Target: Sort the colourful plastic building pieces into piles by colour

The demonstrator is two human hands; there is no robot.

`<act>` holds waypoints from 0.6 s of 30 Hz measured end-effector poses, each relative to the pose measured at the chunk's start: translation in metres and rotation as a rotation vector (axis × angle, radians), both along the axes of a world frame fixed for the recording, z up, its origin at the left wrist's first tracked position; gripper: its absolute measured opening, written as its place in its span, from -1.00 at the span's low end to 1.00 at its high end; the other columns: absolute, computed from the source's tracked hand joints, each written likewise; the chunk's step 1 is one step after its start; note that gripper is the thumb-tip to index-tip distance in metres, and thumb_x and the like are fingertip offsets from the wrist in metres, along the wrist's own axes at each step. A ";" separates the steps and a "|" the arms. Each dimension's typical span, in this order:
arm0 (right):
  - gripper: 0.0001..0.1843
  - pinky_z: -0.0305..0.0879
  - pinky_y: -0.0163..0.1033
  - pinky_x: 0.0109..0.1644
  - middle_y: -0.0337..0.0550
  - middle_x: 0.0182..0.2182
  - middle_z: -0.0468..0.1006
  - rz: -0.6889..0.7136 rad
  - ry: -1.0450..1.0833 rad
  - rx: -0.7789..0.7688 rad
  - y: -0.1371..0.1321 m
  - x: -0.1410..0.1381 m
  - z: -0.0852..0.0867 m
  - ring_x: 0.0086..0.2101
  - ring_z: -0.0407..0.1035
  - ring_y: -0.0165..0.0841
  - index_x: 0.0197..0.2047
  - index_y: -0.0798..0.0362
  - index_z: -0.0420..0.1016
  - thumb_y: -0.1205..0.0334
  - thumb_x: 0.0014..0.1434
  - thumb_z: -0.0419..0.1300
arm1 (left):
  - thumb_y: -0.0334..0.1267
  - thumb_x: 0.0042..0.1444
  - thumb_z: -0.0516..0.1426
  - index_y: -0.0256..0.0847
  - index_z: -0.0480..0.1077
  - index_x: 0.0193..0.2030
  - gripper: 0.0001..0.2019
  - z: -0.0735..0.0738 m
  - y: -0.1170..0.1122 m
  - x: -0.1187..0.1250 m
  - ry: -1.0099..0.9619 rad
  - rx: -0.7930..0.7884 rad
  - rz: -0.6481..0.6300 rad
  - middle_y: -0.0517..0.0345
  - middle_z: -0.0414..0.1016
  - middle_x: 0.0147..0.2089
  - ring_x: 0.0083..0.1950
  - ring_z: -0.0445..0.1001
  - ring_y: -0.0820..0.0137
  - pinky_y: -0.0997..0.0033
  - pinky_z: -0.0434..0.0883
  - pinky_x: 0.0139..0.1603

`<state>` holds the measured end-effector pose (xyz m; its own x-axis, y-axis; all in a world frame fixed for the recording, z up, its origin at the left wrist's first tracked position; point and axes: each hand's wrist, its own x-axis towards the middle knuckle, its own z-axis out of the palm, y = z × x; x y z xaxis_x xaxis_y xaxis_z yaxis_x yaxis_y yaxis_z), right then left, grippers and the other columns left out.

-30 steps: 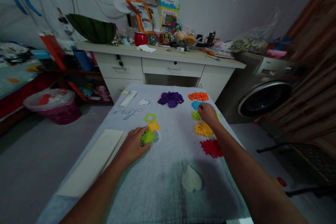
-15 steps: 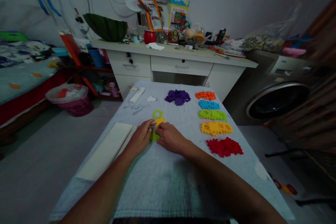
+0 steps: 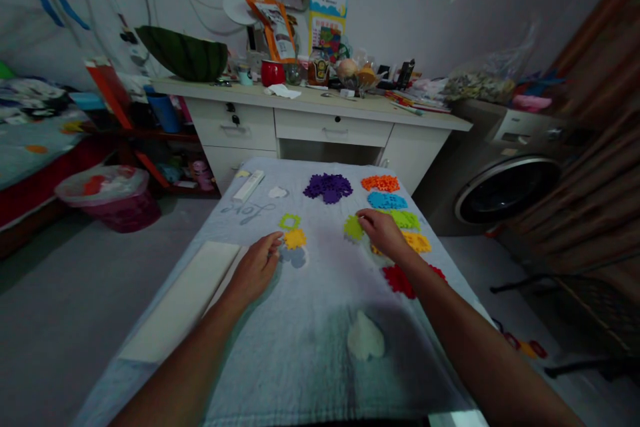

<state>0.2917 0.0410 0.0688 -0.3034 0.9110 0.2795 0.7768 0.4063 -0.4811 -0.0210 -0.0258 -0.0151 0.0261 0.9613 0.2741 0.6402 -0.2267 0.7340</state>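
Well, toothed green piece (image 3: 353,229) (squarish).

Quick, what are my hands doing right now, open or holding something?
Left hand: loosely open, just beside the yellow piece; contact unclear.
Right hand: closed, pinching a green piece.

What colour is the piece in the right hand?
The piece in the right hand is lime green, best seen in the head view.
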 end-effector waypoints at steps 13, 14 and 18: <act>-0.92 0.18 -0.45 -0.54 -0.25 -0.67 0.44 -0.530 0.205 -0.256 0.069 0.113 -0.023 -0.63 0.35 -0.48 -0.39 0.15 0.53 0.39 0.06 0.19 | -0.15 0.09 0.08 -0.21 0.33 0.16 -0.52 -0.002 0.001 0.001 0.006 -0.016 0.010 -0.01 0.53 -0.02 -0.05 0.52 0.25 0.16 0.45 0.04; -0.93 0.19 -0.45 -0.54 -0.24 -0.67 0.45 -0.558 0.191 -0.244 0.070 0.115 -0.024 -0.63 0.36 -0.48 -0.37 0.15 0.54 0.39 0.05 0.21 | -0.14 0.09 0.08 -0.22 0.33 0.16 -0.52 -0.002 0.001 0.000 0.006 -0.020 0.005 -0.01 0.53 -0.01 -0.04 0.51 0.25 0.16 0.45 0.05; -0.87 0.20 -0.46 -0.53 -0.19 -0.60 0.52 -0.651 0.146 -0.238 0.071 0.117 -0.025 -0.60 0.40 -0.48 -0.28 0.16 0.56 0.39 0.05 0.23 | -0.14 0.08 0.07 -0.22 0.33 0.15 -0.52 -0.001 0.000 0.000 0.004 -0.031 -0.004 -0.02 0.53 -0.01 -0.04 0.51 0.24 0.15 0.45 0.05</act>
